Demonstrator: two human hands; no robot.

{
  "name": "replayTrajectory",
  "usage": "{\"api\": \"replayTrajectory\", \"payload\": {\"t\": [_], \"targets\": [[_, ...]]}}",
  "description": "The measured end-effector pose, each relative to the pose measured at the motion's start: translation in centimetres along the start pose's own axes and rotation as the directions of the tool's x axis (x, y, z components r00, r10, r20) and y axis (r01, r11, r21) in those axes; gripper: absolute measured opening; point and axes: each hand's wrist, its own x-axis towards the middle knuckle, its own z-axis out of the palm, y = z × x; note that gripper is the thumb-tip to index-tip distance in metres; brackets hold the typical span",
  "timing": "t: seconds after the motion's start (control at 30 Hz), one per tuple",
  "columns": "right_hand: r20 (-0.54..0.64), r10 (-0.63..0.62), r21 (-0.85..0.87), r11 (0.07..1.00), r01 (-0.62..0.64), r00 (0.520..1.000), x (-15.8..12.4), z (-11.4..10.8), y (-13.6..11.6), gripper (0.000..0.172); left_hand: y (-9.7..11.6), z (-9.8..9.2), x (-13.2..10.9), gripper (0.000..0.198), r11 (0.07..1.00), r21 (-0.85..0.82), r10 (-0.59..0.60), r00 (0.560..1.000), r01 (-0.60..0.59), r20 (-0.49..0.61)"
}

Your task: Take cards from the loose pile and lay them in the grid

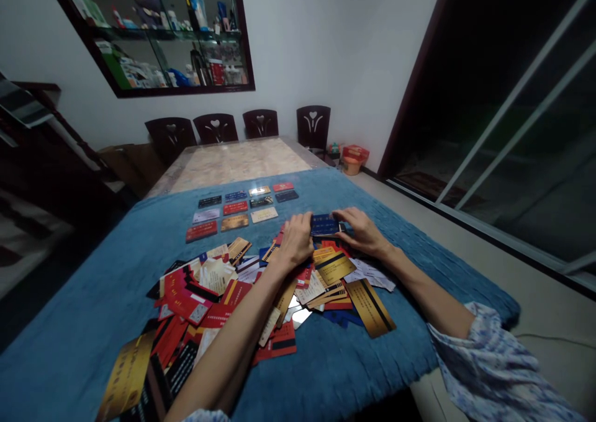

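A dark blue card (325, 224) is held level between my two hands, just beyond a heap of loose cards; whether others lie beneath it is unclear. My left hand (298, 241) has its fingers closed at the card's left edge. At the right edge, my right hand (362, 232) pinches it between thumb and fingers. Below my hands spreads the heap, with a gold striped card (371, 308), a red card (185, 296) and a gold card (128, 372). Beyond it, several cards lie in rows, among them a red card (202, 231) and a cream card (264, 215).
A blue cloth (107, 267) covers the near part of the table, and its stone top (242, 158) shows at the far end. Dark chairs (313, 126) stand behind. An orange bucket (352, 163) is on the floor at the right. A shelf cabinet (172, 34) is set in the wall.
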Motion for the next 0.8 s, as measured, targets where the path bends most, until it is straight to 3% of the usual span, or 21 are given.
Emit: {"api": "replayTrajectory", "payload": {"t": [0.23, 0.8], "targets": [[0.003, -0.049, 0.067, 0.997, 0.049, 0.999, 0.0, 0.2, 0.3, 0.049, -0.2, 0.1, 0.0, 0.046, 0.998, 0.061, -0.013, 1.0, 0.012, 0.021], [0.048, -0.087, 0.088, 0.993, 0.082, 0.995, 0.5, 0.7, 0.9, 0.042, -0.2, -1.5, 0.2, 0.033, 0.992, 0.127, -0.04, 0.991, 0.024, 0.131]]}}
